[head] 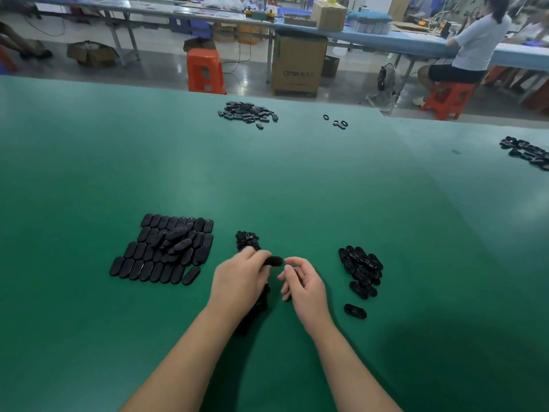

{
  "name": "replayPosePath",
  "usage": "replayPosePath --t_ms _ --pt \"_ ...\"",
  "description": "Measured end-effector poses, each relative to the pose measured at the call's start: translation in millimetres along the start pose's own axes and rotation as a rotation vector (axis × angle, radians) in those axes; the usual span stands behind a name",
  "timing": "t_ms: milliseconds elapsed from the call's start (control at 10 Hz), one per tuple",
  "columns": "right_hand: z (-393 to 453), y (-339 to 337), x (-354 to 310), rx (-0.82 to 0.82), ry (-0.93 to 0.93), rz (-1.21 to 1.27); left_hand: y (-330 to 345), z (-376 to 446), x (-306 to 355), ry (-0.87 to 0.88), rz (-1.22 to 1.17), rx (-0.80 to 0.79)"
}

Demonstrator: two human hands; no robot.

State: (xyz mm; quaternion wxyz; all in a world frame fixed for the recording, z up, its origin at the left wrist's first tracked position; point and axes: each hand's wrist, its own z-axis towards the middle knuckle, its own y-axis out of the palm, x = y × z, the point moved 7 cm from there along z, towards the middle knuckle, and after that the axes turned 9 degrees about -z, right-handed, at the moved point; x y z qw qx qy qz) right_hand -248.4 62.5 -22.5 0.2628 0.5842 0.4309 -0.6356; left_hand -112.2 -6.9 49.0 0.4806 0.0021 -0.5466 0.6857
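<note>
**Supervisor:** Report the work item and its position.

**Operator:** I see one black oval piece (273, 261). It is held above the green table (267, 173), near its front edge, between the two hands. The left hand (240, 281) pinches one end of it with curled fingers. The free end points toward the right hand (303, 283).

**Supervisor:** State of the right hand?

**Operator:** Its fingers are loosely curled and grasp nothing. The forefinger tip is just beside the free end of the piece. I cannot tell whether they touch.

**Supervisor:** Items next to the hands?

**Operator:** A small heap of tiny black parts (248, 240) lies just behind the left hand. More dark parts (255, 310) lie under the left wrist, too hidden for me to identify. To the left, flat oval covers (162, 254) lie in close rows, with a few loose ones on top. To the right is a pile of oval shells (361, 269). A single shell (355, 311) lies apart in front of that pile.

**Supervisor:** Farther out?

**Operator:** A far pile (248, 112) sits near the back edge of the table, with a few loose rings (337, 121) to its right. Another pile (528, 151) lies at the right border. Beyond the table I see an orange stool (205, 71), a cardboard box (298, 66) and a seated person (472, 46) at another bench.
</note>
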Motion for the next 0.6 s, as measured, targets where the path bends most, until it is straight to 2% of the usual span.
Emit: replayPosePath --t_ms 200,300,400,500,600 --pt "-1.7 -0.2 -0.5 -0.017 -0.01 -0.08 -59.2 1.6 -90.3 -0.388 0.172 0.195" --pt "-1.4 0.1 -1.7 -0.022 -0.012 -0.096 -81.0 1.1 -132.9 -0.549 0.2 0.24" --pt "-1.2 0.5 -3.1 -0.024 -0.013 -0.109 -79.4 -1.2 -155.2 -0.651 0.227 0.154" --pt "-0.4 0.6 -3.2 -0.022 -0.014 -0.135 -84.8 -1.8 -155.4 -0.641 0.197 0.207" --pt "0.3 2.0 -4.5 -0.018 -0.023 -0.126 -82.6 -5.1 -137.0 -0.525 0.066 0.304"
